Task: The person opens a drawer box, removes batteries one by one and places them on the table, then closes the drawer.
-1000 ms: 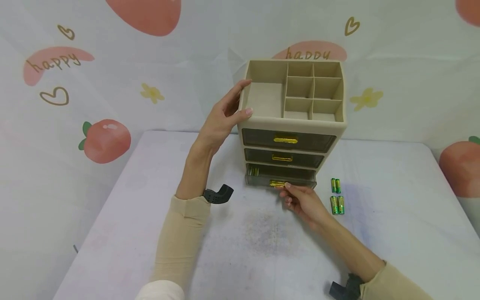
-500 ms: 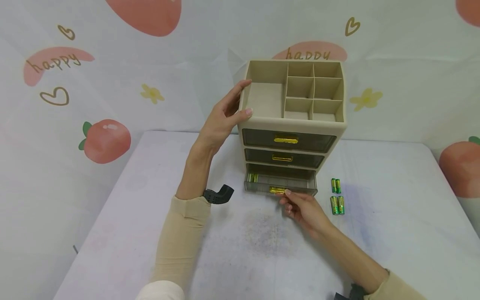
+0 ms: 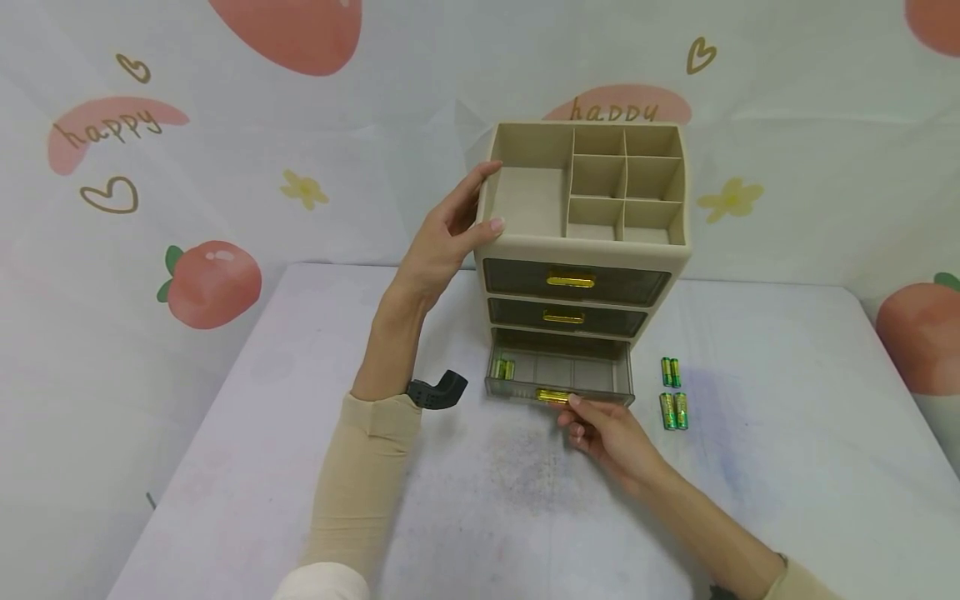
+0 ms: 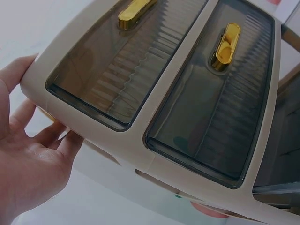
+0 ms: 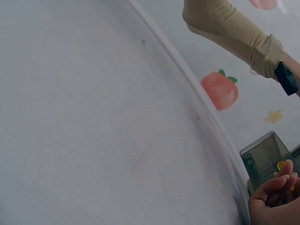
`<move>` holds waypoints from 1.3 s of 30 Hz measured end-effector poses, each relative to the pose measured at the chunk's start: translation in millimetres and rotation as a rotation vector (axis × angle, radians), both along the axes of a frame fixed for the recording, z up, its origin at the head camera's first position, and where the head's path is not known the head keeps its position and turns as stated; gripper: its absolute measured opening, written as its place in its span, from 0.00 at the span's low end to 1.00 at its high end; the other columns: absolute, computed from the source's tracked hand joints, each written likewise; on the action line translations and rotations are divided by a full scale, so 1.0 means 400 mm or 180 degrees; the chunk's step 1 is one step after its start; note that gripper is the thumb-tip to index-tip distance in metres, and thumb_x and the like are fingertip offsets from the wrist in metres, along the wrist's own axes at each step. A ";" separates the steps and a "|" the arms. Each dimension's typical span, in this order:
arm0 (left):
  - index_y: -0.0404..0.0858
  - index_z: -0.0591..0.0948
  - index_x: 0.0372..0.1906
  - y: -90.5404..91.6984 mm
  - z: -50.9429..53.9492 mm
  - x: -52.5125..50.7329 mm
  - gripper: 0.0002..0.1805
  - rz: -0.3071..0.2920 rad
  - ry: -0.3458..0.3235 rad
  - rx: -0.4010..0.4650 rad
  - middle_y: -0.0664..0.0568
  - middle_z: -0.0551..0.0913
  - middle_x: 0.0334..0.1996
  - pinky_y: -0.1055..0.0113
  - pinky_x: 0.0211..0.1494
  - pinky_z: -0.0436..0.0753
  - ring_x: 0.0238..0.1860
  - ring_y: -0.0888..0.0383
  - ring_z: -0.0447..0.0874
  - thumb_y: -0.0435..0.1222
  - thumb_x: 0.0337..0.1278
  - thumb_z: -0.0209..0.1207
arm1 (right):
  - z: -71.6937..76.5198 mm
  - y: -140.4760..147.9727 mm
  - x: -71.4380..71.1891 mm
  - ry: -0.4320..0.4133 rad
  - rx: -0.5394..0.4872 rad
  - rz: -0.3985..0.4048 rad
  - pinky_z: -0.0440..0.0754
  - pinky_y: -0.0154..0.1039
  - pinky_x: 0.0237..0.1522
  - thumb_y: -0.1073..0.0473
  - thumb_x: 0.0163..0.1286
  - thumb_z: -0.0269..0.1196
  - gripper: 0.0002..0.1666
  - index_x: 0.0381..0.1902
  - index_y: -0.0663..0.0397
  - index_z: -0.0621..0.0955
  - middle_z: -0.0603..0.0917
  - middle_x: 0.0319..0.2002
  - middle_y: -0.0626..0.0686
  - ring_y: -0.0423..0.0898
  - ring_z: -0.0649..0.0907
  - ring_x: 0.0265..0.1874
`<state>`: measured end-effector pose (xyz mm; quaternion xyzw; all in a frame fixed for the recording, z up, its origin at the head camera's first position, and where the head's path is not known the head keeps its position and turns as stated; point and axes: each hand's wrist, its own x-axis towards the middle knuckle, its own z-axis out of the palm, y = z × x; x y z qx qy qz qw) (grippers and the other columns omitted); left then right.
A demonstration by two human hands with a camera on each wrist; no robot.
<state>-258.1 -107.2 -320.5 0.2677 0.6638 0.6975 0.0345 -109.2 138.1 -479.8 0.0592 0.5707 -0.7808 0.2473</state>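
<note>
A beige organizer point(image 3: 585, 243) with three dark drawers stands at the back of the table. My left hand point(image 3: 442, 242) grips its left upper edge, thumb at the front and fingers along the side; the left wrist view shows this hand point(image 4: 37, 159) around the body's edge. The bottom drawer point(image 3: 555, 371) stands pulled out, with small green batteries point(image 3: 504, 369) at its left end. My right hand point(image 3: 615, 437) pinches that drawer's gold handle point(image 3: 553, 396). In the right wrist view the hand point(image 5: 279, 199) is curled at the drawer point(image 5: 262, 159).
Two smaller green batteries point(image 3: 671, 372) and two larger ones point(image 3: 674, 412) lie on the table point(image 3: 750, 433) right of the organizer. A printed cloth point(image 3: 390, 167) hangs behind. Divided compartments point(image 3: 596, 177) form the organizer's top.
The bottom drawer has slid further out toward me, with my right hand on its handle, and more of its inside and its batteries shows. My left hand has stayed on the organizer.
</note>
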 end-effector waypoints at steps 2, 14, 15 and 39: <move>0.44 0.62 0.77 0.000 -0.001 0.000 0.36 -0.0007 0.0000 -0.0001 0.49 0.60 0.75 0.63 0.66 0.68 0.71 0.54 0.63 0.28 0.67 0.57 | 0.000 -0.002 0.004 -0.0032 0.0009 -0.0014 0.74 0.29 0.32 0.54 0.78 0.56 0.29 0.56 0.80 0.74 0.83 0.32 0.47 0.37 0.73 0.27; 0.42 0.60 0.77 0.003 0.001 -0.002 0.36 0.0006 -0.0012 -0.0030 0.46 0.59 0.76 0.63 0.66 0.68 0.71 0.52 0.62 0.26 0.67 0.56 | 0.003 0.001 0.038 0.0008 -0.0056 0.0156 0.73 0.29 0.34 0.53 0.78 0.56 0.30 0.56 0.81 0.74 0.82 0.34 0.47 0.36 0.73 0.28; 0.42 0.60 0.77 0.003 0.000 -0.003 0.36 0.0002 -0.0003 -0.0026 0.45 0.59 0.76 0.63 0.65 0.68 0.71 0.51 0.62 0.26 0.67 0.55 | 0.003 0.001 0.041 0.0016 -0.0051 0.0178 0.74 0.29 0.34 0.52 0.78 0.56 0.30 0.56 0.81 0.74 0.82 0.34 0.47 0.36 0.73 0.28; 0.47 0.64 0.76 0.001 -0.009 -0.004 0.34 0.0028 0.0035 0.0043 0.46 0.64 0.73 0.62 0.65 0.70 0.68 0.53 0.67 0.29 0.67 0.57 | -0.016 0.016 0.067 -0.0032 -0.0089 0.0382 0.75 0.28 0.35 0.48 0.77 0.56 0.32 0.61 0.74 0.75 0.84 0.34 0.47 0.36 0.73 0.28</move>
